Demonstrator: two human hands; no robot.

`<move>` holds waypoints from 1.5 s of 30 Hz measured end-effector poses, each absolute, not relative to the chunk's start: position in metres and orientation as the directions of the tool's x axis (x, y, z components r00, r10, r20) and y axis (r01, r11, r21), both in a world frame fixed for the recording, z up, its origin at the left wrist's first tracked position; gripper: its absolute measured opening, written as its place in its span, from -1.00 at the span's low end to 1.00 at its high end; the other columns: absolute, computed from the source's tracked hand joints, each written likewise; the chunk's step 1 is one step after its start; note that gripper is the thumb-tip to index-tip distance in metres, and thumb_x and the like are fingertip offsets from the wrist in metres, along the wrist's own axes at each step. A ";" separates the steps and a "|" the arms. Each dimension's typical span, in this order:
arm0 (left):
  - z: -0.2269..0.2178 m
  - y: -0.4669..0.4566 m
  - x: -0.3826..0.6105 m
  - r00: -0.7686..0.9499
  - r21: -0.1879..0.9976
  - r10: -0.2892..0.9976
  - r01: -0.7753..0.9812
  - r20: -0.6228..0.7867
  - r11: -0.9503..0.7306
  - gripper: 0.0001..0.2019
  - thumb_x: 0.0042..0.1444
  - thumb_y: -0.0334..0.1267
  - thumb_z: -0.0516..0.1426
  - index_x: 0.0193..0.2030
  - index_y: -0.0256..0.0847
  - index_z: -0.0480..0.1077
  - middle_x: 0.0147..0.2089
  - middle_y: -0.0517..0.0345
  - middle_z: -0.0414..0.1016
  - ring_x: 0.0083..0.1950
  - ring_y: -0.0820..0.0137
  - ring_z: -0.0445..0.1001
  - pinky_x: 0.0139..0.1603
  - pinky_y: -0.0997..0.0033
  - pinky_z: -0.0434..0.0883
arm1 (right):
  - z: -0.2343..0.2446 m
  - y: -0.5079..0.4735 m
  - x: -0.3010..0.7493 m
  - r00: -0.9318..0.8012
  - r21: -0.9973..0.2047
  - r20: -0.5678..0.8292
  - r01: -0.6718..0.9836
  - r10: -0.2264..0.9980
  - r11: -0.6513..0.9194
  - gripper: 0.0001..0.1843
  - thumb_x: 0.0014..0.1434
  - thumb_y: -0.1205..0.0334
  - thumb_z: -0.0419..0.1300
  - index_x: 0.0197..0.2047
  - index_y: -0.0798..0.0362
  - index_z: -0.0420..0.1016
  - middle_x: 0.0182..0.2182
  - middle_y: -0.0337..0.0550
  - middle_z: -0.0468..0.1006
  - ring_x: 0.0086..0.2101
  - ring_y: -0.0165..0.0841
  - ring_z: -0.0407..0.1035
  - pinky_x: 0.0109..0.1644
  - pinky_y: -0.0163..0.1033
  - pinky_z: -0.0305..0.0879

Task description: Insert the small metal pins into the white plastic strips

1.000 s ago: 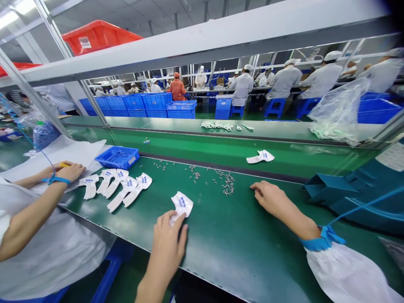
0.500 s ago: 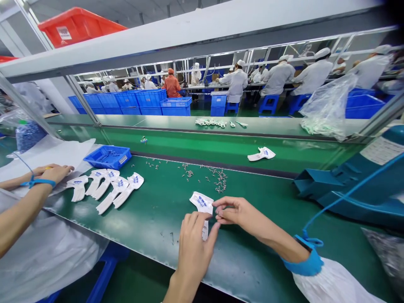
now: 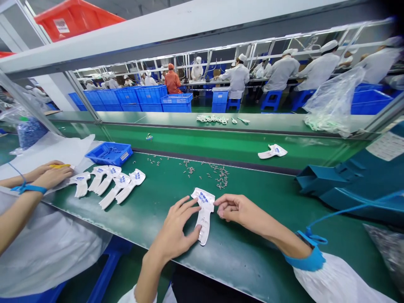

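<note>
A white plastic handle shell (image 3: 205, 216) with blue pieces at its wide upper end lies on the green bench before me. My left hand (image 3: 176, 229) is at its left edge, fingers spread, with fingertips and thumb touching or almost touching the shell. Close to the shell's upper right edge is my right hand (image 3: 235, 209), its fingers curled in towards the thumb. Whatever those fingers may hold is hidden. Small metal parts (image 3: 222, 176) lie scattered just beyond the shell.
Several similar white shells (image 3: 124, 187) lie to the left, near a blue tray (image 3: 109, 154) of blue pieces. A co-worker's hands (image 3: 52, 174) are at the far left. One shell (image 3: 273, 151) lies on the green belt (image 3: 195, 143). A teal machine (image 3: 344, 181) stands right.
My left hand has moved left and opened out, uncovering the shell's lower part. My right hand has stayed near the shell's upper right edge. The shell on the belt appears farther right.
</note>
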State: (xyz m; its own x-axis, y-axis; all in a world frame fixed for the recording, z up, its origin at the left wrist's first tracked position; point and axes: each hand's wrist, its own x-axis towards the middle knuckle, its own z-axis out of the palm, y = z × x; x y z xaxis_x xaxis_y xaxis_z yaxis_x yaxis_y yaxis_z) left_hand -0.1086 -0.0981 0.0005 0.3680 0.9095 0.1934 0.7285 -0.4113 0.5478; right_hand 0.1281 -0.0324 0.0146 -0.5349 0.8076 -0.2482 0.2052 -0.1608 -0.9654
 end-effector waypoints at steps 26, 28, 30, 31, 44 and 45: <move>-0.005 -0.109 -0.083 0.392 0.592 0.905 0.695 0.165 -0.409 -0.55 0.16 -0.07 0.25 0.17 -0.03 0.30 0.25 0.12 0.38 0.35 0.13 0.20 0.33 0.01 0.20 | 0.037 -0.043 0.107 -0.579 -0.562 -0.233 0.736 0.781 0.378 -0.78 0.19 0.31 0.07 -0.14 -0.05 0.48 -0.35 -0.17 0.56 -0.34 -0.27 0.39 -0.38 -0.27 0.07; -0.003 -0.108 -0.083 0.391 0.596 0.906 0.693 0.161 -0.405 -0.55 0.17 -0.07 0.25 0.16 -0.03 0.30 0.25 0.13 0.38 0.35 0.13 0.20 0.33 0.01 0.19 | 0.036 -0.044 0.106 -0.559 -0.538 -0.253 0.760 0.790 0.365 -0.79 0.19 0.30 0.10 -0.12 -0.06 0.46 -0.33 -0.18 0.56 -0.32 -0.27 0.38 -0.36 -0.26 0.06; -0.002 -0.108 -0.082 0.392 0.597 0.907 0.694 0.153 -0.401 -0.56 0.17 -0.08 0.25 0.15 -0.04 0.30 0.25 0.13 0.38 0.34 0.14 0.21 0.32 0.02 0.19 | 0.033 -0.043 0.105 -0.542 -0.518 -0.287 0.781 0.790 0.348 -0.79 0.18 0.28 0.12 -0.09 -0.08 0.43 -0.33 -0.20 0.55 -0.32 -0.26 0.38 -0.36 -0.26 0.05; -0.002 -0.107 -0.082 0.393 0.596 0.907 0.696 0.151 -0.401 -0.56 0.17 -0.09 0.25 0.15 -0.04 0.30 0.25 0.14 0.39 0.33 0.14 0.21 0.32 0.03 0.20 | 0.031 -0.042 0.104 -0.534 -0.508 -0.301 0.791 0.790 0.341 -0.78 0.19 0.27 0.12 -0.08 -0.08 0.40 -0.33 -0.21 0.55 -0.32 -0.26 0.37 -0.36 -0.26 0.04; -0.009 -0.110 -0.084 0.355 0.587 0.916 0.707 0.187 -0.394 -0.56 0.17 -0.06 0.24 0.16 -0.04 0.31 0.24 0.09 0.39 0.31 0.11 0.23 0.27 0.01 0.29 | 0.003 0.020 0.140 -0.433 -0.428 -0.010 0.817 0.901 0.388 -0.71 0.28 0.31 0.06 0.02 0.08 0.48 -0.07 0.00 0.50 -0.18 -0.25 0.41 -0.07 -0.17 0.26; -0.009 -0.110 -0.084 0.354 0.586 0.916 0.708 0.187 -0.393 -0.56 0.17 -0.06 0.24 0.16 -0.04 0.31 0.24 0.10 0.39 0.31 0.11 0.23 0.27 0.01 0.29 | 0.000 0.021 0.139 -0.433 -0.394 -0.007 0.830 0.901 0.396 -0.73 0.29 0.30 0.06 0.00 0.09 0.49 -0.07 0.01 0.49 -0.17 -0.24 0.41 -0.07 -0.17 0.26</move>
